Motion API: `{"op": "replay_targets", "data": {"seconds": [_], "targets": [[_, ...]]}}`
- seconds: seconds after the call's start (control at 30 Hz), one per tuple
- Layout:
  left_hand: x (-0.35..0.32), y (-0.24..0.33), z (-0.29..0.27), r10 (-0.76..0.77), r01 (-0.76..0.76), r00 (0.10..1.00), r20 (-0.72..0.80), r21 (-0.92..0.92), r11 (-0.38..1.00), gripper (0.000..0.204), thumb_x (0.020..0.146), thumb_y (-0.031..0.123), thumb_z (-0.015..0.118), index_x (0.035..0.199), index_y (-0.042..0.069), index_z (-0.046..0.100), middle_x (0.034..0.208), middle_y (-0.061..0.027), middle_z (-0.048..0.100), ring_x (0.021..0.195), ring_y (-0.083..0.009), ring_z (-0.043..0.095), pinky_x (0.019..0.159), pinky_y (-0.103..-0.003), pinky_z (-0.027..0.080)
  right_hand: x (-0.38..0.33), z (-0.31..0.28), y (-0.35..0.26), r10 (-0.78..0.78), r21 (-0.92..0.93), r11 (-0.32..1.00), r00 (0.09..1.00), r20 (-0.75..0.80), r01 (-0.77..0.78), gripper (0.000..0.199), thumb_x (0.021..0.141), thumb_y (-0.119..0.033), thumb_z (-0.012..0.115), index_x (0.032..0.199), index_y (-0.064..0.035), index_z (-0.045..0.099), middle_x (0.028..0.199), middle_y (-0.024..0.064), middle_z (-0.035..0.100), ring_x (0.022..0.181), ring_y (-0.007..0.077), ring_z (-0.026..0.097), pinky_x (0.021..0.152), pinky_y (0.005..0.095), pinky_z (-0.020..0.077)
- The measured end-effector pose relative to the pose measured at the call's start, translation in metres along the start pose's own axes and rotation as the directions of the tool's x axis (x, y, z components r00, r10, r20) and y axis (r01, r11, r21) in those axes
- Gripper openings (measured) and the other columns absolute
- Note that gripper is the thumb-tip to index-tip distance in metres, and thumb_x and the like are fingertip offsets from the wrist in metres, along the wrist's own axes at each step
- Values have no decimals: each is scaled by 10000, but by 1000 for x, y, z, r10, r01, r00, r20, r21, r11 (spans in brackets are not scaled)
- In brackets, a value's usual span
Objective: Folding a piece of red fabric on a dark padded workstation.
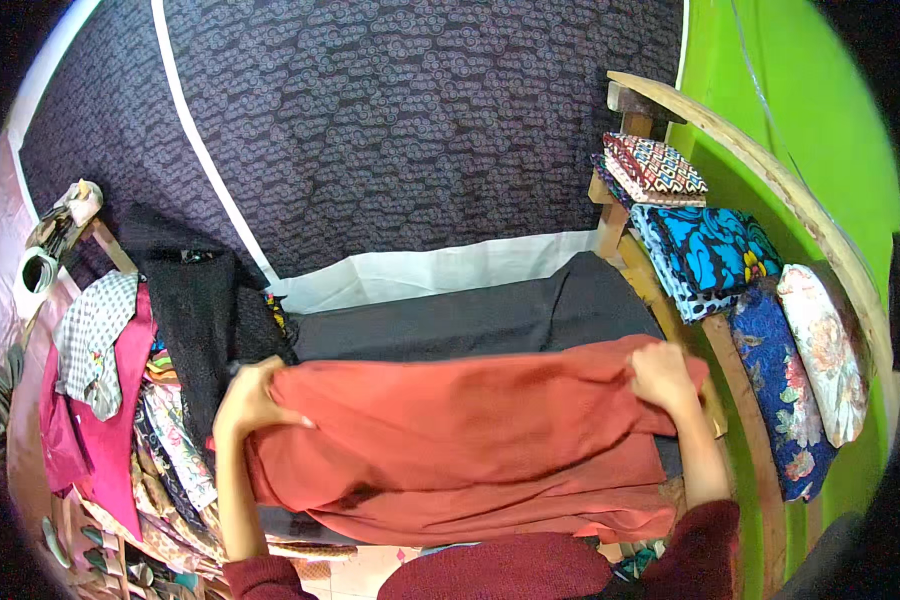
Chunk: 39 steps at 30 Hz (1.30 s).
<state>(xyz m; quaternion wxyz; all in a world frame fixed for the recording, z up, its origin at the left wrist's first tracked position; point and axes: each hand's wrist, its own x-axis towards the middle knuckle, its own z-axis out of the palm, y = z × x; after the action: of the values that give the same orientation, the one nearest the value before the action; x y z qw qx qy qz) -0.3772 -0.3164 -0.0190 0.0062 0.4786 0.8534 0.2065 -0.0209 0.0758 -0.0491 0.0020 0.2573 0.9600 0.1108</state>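
A rust-red cloth (450, 420) is stretched sideways between my two hands, its lower part hanging in folds toward me. My left hand (252, 402) grips its upper left corner, thumb lying over the fabric. At the upper right corner my right hand (664, 374) is closed in a fist around the edge. Under and beyond the cloth lies a dark grey fabric (450, 318) spread over a flat surface. The fingertips of both hands are partly hidden by the cloth.
Folded patterned fabrics, among them a blue and black one (710, 255) and a floral white one (820, 350), rest on a wooden rack at the right. Black cloth (192, 330) and a pink cloth (110, 430) hang at the left. A dark patterned curtain (420, 130) closes the back.
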Motion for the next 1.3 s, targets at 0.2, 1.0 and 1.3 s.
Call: {"op": "replay_targets", "data": {"seconds": [0.2, 1.0, 1.3], "targets": [[106, -14, -23, 99, 77, 895, -436, 368, 927, 612, 395, 310, 830, 834, 66, 481, 764, -102, 559, 746, -302, 544, 648, -390, 426, 110, 5, 2, 115, 60, 993, 898, -425, -99, 86, 673, -90, 540, 708, -74, 616, 691, 154, 621, 659, 313, 621, 584, 399, 489], [98, -148, 140, -483, 545, 838, -252, 420, 726, 577, 871, 429, 355, 1336, 87, 346, 1436, -150, 199, 1335, -291, 151, 1065, -503, 51, 189, 130, 39, 419, 308, 843, 897, 139, -441, 629, 860, -549, 340, 1382, -209, 249, 1439, 115, 205, 1336, 288, 150, 999, 634, 56], [100, -135, 158, -462, 593, 801, -381, 403, 696, 519, 862, 294, 396, 1285, -6, 373, 1378, -212, 282, 1280, -349, 258, 1045, -541, 108, 206, 128, 37, 636, 362, 729, 770, -44, -581, 712, 809, -535, 482, 1301, -36, 357, 1226, 161, 493, 1171, 352, 414, 940, 529, 320]]}}
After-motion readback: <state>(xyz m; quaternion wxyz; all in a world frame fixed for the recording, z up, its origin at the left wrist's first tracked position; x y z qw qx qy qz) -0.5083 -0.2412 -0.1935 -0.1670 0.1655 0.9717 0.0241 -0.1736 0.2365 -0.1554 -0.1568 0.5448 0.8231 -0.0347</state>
